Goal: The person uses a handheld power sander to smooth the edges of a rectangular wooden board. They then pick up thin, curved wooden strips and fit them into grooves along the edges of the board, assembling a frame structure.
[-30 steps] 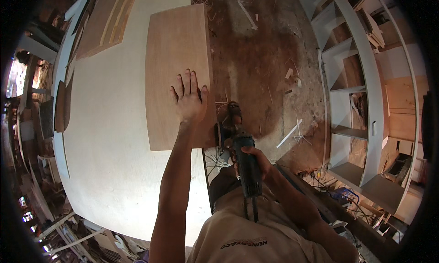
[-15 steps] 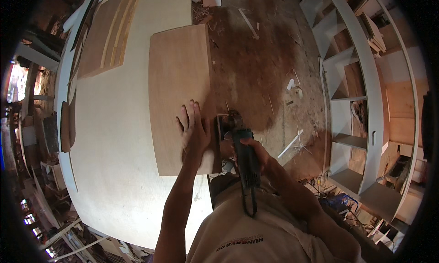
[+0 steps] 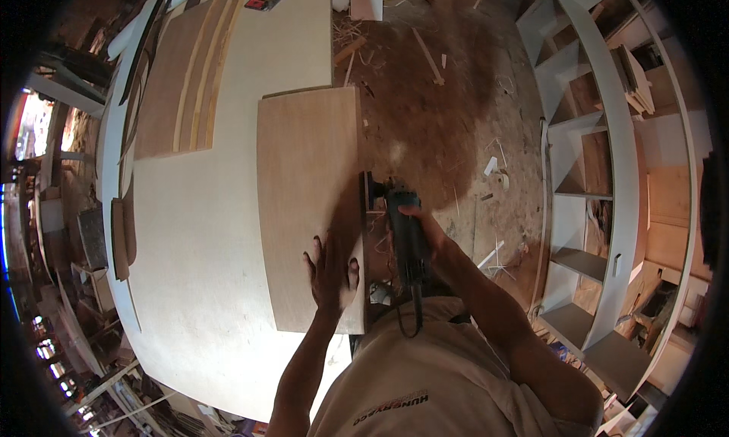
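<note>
A flat brown wooden board (image 3: 304, 164) lies on the large pale sheet-topped table, its right edge along the table's right side. My left hand (image 3: 331, 277) rests on the board's near part, fingers spread. In my right hand (image 3: 427, 230) is a dark angle grinder (image 3: 408, 247), its body pointing away from me and its cord trailing back toward my shirt. The grinder's disc (image 3: 367, 191) stands edge-on at the board's right edge; whether it touches cannot be made out. Shadow covers the board beside the disc.
Stacked brown panels and strips (image 3: 186, 80) lie at the table's far left, near a red-and-black tool (image 3: 258, 4). Offcuts (image 3: 429, 56) and shavings litter the brown floor. A grey-white open shelf unit (image 3: 581, 160) stands at right. Scrap wood is piled at left.
The grinder has moved away from me along the board's right edge. My left hand has shifted slightly nearer to me on the board, and the whole view has tilted.
</note>
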`<move>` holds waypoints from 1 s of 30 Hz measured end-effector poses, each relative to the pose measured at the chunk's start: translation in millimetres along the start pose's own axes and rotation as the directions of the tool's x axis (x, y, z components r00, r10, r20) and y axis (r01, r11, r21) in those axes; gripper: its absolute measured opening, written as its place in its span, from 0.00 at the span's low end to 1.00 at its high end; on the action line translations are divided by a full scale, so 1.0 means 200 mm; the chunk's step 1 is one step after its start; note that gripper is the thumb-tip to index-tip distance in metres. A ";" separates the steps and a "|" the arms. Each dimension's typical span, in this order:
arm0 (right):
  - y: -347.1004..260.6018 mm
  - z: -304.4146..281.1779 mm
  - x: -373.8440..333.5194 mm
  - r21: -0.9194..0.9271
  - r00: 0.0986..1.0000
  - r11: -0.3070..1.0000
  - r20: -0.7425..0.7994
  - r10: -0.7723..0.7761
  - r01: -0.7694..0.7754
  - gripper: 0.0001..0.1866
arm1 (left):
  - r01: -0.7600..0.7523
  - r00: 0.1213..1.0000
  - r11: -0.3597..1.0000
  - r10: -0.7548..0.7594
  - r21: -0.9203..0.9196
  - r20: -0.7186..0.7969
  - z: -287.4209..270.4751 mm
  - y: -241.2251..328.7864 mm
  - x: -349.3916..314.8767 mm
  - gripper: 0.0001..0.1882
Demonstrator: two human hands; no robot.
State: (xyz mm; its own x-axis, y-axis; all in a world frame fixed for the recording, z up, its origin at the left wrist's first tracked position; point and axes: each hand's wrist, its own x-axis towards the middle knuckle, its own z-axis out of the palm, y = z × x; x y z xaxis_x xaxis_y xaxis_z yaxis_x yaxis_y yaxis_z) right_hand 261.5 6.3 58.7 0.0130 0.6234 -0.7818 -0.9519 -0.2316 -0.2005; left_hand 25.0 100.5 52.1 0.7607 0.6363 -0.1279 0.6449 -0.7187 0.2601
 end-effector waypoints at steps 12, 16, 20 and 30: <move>-0.76 0.20 0.39 -0.124 0.989 0.983 0.073 -0.128 0.136 0.23 | 0.071 0.959 0.993 -0.095 0.099 0.267 0.00 -0.01 0.03 0.39; -0.98 0.41 0.36 -0.168 0.934 0.920 0.127 -0.335 0.353 0.24 | 0.049 0.945 0.981 -0.107 0.190 0.310 0.03 -0.02 0.01 0.40; -1.20 0.34 0.56 -0.075 0.945 0.968 0.250 -0.213 0.238 0.25 | 0.025 0.982 0.982 -0.059 0.187 0.180 0.06 -0.03 0.00 0.42; -0.81 0.04 0.18 -0.008 0.943 0.950 0.121 -0.309 0.312 0.25 | 0.170 0.972 0.985 -0.169 0.007 0.163 -0.07 0.23 0.08 0.49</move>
State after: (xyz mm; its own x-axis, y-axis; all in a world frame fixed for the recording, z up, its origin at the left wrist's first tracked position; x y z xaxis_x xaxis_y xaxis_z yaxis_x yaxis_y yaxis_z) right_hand 413.9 72.2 66.8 0.2694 0.7501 -0.6039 -0.8978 -0.0312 -0.4393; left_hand 66.7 82.0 76.2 0.6428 0.6941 -0.3242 0.7651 -0.6022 0.2279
